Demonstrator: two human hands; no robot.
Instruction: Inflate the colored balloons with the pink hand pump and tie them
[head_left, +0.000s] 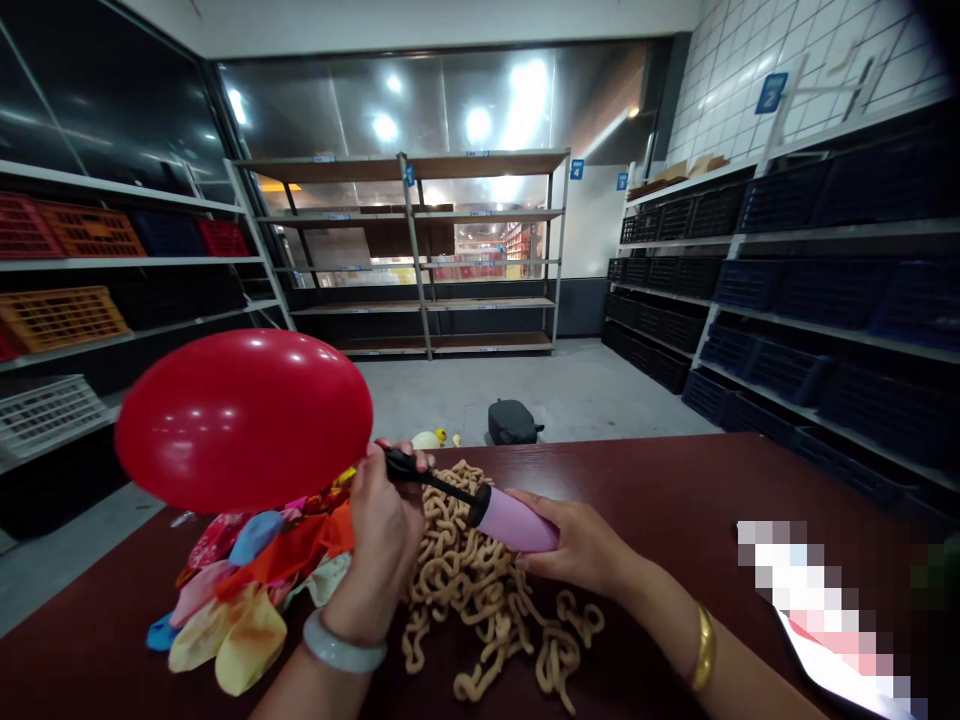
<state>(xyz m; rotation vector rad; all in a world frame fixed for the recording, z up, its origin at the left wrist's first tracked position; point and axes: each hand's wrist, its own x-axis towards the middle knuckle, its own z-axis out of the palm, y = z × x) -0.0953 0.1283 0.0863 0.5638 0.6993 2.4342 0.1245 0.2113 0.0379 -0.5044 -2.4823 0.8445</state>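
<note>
Red balloon (244, 420), fat and glossy at centre left of the frame! Mid-frame, my left hand (386, 515) has its fingers clamped on the pink pump (516, 520), at its black end beside the balloon; my right hand (581, 540) wraps the barrel, over tan twisted strands (480, 590) at lower centre.

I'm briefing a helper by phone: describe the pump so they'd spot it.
Start at the dark reddish-brown table. Above its heap of tan curled pieces, the pump spans from the left hand to the right hand. Its lilac barrel and black rod distinguish it from the red balloon.
</note>
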